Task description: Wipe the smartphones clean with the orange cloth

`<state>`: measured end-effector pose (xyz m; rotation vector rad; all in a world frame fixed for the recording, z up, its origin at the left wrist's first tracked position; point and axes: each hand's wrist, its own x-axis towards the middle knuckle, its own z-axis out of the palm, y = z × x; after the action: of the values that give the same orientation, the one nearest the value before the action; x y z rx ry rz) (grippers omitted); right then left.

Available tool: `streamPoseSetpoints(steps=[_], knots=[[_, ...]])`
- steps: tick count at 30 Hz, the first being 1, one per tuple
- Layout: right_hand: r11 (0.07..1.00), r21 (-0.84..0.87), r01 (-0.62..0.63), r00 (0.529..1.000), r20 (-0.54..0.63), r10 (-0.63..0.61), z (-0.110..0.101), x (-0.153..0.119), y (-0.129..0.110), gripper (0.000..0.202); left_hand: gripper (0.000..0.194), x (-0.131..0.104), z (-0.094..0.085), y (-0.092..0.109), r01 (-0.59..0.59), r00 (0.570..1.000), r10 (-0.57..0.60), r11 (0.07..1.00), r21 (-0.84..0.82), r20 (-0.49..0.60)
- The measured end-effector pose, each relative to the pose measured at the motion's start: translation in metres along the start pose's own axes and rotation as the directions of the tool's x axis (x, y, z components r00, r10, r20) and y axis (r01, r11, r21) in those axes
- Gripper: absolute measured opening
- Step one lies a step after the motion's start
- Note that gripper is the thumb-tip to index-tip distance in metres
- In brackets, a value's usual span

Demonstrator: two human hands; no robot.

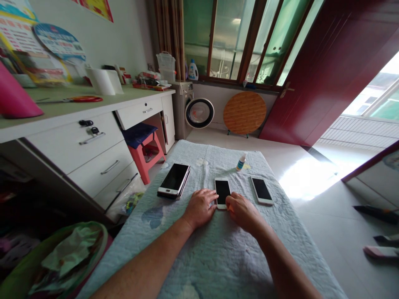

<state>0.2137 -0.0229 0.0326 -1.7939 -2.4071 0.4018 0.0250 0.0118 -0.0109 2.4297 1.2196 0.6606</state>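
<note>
A white-framed smartphone with a dark screen lies face up on the light-blue quilted cloth. Along its left edge rests my left hand, fingers stretched out with the tips touching the phone. My right hand is curled closed over the phone's lower right edge; whatever its fingers pinch, if anything, is hidden. To the right lies another white smartphone, screen up. On the left sits a stack of phones, topped by a white-framed smartphone. A small spray bottle stands upright beyond the middle phone.
At left is a white desk with scissors and a paper roll on top. A red stool stands under it. Lower left is a waste bin. Behind are a washing machine with its door open and a round wooden tabletop.
</note>
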Motion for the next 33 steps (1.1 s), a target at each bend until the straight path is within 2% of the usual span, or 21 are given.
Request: streamPoseSetpoints(steps=[9, 15, 22, 25, 33], knots=[[0.984, 0.165, -0.060, 0.995, -0.071, 0.072, 0.001, -0.002, 0.016, 0.016, 0.055, -0.002, 0.003, -0.002, -0.025, 1.000, 0.025, 1.000, 0.009, 0.007], [0.976, 0.215, -0.028, 0.998, -0.043, 0.038, 0.002, -0.002, 0.012, 0.018, 0.045, -0.002, -0.002, -0.002, -0.017, 0.999, 0.016, 1.000, 0.008, 0.046], [0.962, 0.267, 0.058, 0.998, 0.012, -0.064, -0.005, -0.006, -0.001, 0.015, 0.045, -0.003, -0.009, -0.008, -0.064, 0.993, 0.068, 0.997, -0.041, 0.093], [0.965, 0.248, 0.082, 0.995, 0.037, -0.094, -0.005, -0.006, -0.007, 0.016, 0.045, -0.003, -0.010, -0.010, -0.076, 0.991, 0.080, 0.996, -0.044, 0.109], [0.992, 0.125, 0.008, 1.000, 0.027, -0.012, 0.001, -0.001, -0.008, 0.014, 0.042, 0.001, -0.009, -0.011, -0.065, 0.993, 0.066, 0.998, -0.012, 0.099]])
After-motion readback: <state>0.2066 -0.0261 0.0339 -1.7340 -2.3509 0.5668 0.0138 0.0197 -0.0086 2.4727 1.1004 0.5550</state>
